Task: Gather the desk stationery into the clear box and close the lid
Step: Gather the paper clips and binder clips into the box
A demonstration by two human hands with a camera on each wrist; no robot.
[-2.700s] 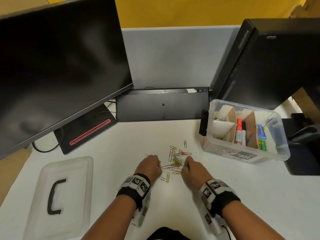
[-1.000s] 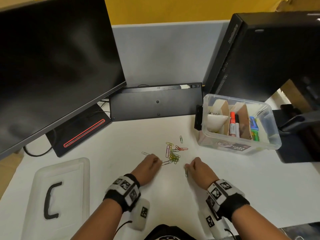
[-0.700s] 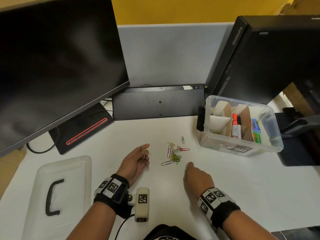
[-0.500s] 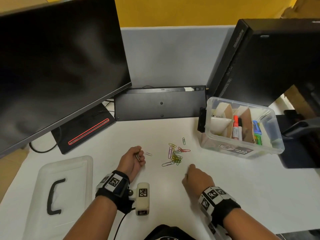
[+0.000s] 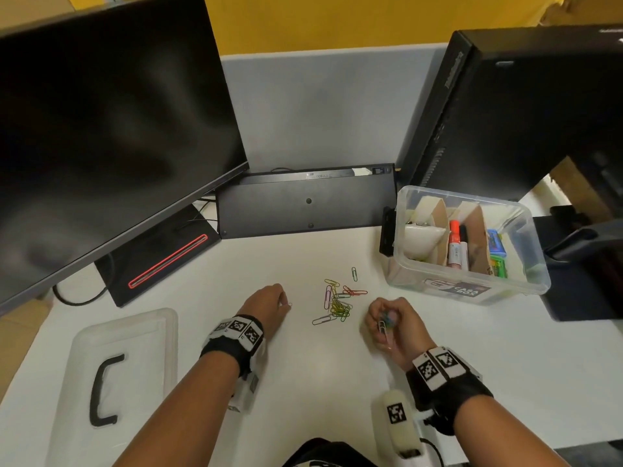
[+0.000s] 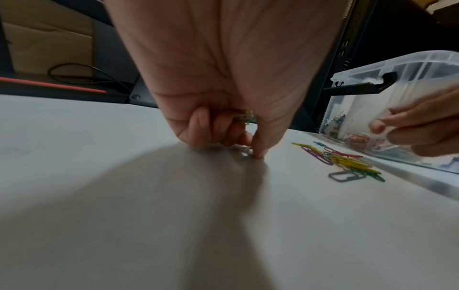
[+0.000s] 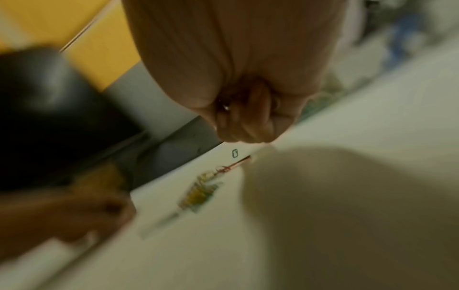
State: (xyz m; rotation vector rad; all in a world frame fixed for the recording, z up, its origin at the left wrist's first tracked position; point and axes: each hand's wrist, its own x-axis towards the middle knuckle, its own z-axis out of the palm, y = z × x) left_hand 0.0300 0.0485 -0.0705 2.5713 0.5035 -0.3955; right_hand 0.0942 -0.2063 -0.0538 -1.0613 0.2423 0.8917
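Several coloured paper clips (image 5: 337,299) (image 6: 345,161) lie in a loose pile mid-desk. My left hand (image 5: 269,303) (image 6: 238,137) is knuckles-up just left of the pile, fingers curled round a few clips, thumb tip pressing a pale clip (image 5: 289,304) on the desk. My right hand (image 5: 387,320) (image 7: 248,121) is lifted, palm turned up, right of the pile, gripping several clips in its curled fingers. The clear box (image 5: 526,284) (image 6: 397,64) stands open at the right, with cardboard dividers, markers and small coloured items inside. Its lid (image 5: 111,382) with a black handle lies flat at the front left.
A large dark monitor (image 5: 101,129) on a black base (image 5: 161,257) fills the left rear. A black keyboard (image 5: 303,203) leans on the grey partition behind the clips. A black computer tower (image 5: 505,112) stands behind the box. The right wrist view is blurred.
My right hand has turned palm-up and lifted with clips in it. My left hand has turned knuckles-up and come down on a stray clip left of the pile.
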